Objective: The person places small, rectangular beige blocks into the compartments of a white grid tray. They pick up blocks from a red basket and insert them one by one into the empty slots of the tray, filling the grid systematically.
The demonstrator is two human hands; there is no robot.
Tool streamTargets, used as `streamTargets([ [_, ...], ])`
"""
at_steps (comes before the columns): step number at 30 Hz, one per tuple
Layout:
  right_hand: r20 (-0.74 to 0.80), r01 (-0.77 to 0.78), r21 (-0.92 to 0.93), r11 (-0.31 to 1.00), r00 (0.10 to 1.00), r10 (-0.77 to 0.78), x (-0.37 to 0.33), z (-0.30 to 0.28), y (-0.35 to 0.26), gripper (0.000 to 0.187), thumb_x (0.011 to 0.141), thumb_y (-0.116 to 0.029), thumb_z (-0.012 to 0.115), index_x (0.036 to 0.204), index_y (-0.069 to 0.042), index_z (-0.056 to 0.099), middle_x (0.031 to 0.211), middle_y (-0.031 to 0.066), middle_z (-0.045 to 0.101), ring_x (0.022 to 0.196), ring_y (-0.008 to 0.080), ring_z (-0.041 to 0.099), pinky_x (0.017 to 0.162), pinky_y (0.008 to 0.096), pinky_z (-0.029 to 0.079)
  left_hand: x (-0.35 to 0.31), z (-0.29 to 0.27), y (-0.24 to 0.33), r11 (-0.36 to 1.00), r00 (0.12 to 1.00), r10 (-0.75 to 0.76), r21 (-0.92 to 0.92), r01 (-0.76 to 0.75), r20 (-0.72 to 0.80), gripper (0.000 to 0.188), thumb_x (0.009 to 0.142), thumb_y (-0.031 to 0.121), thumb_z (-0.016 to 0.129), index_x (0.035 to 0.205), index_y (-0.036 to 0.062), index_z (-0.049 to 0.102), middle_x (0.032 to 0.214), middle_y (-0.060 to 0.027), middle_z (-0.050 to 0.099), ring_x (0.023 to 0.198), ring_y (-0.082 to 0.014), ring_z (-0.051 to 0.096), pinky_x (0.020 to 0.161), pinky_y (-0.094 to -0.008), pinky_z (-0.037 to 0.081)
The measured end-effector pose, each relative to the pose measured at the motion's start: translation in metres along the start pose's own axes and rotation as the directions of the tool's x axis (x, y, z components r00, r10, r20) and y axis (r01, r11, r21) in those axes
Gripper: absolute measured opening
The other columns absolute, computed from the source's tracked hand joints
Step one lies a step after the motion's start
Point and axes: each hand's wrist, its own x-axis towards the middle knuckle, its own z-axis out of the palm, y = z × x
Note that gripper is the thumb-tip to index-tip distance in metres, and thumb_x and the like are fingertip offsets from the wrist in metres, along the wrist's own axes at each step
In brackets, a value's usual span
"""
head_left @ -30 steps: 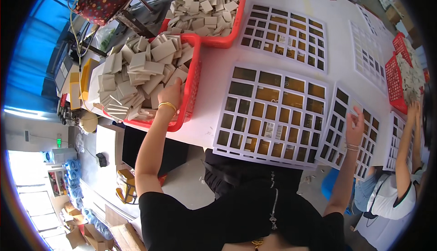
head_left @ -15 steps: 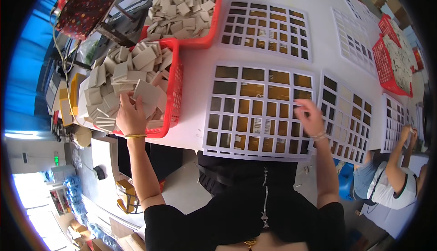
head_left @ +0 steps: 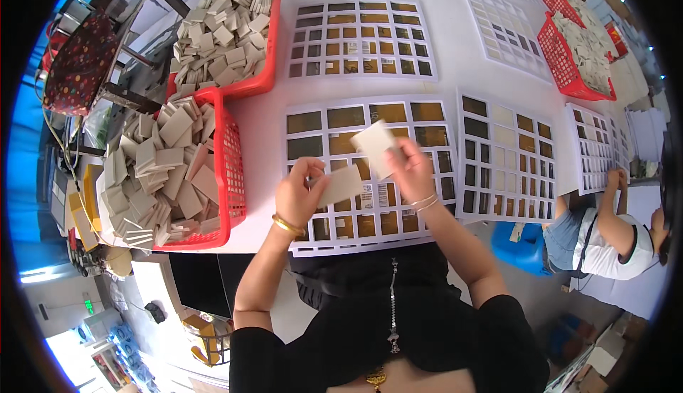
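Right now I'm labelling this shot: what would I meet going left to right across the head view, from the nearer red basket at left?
Red basket, left hand, left hand's tile, right hand's tile, right hand, white grid beyond, co-worker's white shirt.

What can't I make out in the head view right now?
- Head view: undersides of the left tile and right tile, turned away from the camera.
- Head view: some cells of the grid panel below, covered by the left hand, right hand and both tiles.
- Head view: bottom of the near red basket, buried under piled tiles.
- Head view: whether the co-worker's hands hold anything, too small.
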Motion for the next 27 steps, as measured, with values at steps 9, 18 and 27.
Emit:
streamTargets([
  [9, -0.213, -0.109, 0.091, 0.990, 0.969, 0.126, 0.026, -0.053, -0.033, 0.023, 0.092, -0.018, 0.060, 0.110, -0.006, 0.054, 0.082, -0.0021, 0.058, 0.053, 0.0006, 0.042, 0.041, 0.0163, 0.030, 0.102, 0.043, -0.053, 0.970, 0.983, 0.111, 0.199, -0.139, 0.143, 0.011, 0.083, 0.020, 0.062, 0.091, 0.0139, 0.065, 0.085, -0.0056, 0.069, 0.078, -0.0254, 0.065, 0.067, -0.0366, 0.050],
  [18, -0.032, 0.043, -0.067, 0.997, 0.998, -0.045, 0.073, -0.051, 0.006, 0.029, 0.087, -0.009, 0.064, 0.113, -0.004, 0.053, 0.095, 0.0033, 0.064, 0.065, 0.0081, 0.056, 0.056, 0.0220, 0.046, 0.101, 0.061, -0.070, 0.941, 0.983, 0.134, 0.295, -0.165, 0.123, 0.019, 0.076, 0.016, 0.067, 0.093, 0.0114, 0.061, 0.099, -0.0072, 0.057, 0.074, -0.0280, 0.063, 0.066, -0.0380, 0.050],
  [27, 0.218, 0.081, -0.575, 0.814, 0.974, 0.057, 0.138, 0.007, 0.057, 0.021, 0.083, -0.012, 0.062, 0.103, -0.012, 0.066, 0.071, 0.0104, 0.063, 0.064, 0.0194, 0.060, 0.067, 0.0311, 0.050, 0.086, 0.046, -0.060, 0.908, 0.992, -0.113, 0.412, 0.077, 0.064, 0.014, 0.081, 0.018, 0.061, 0.094, 0.0114, 0.061, 0.087, -0.0057, 0.067, 0.078, -0.0260, 0.064, 0.066, -0.0393, 0.050],
])
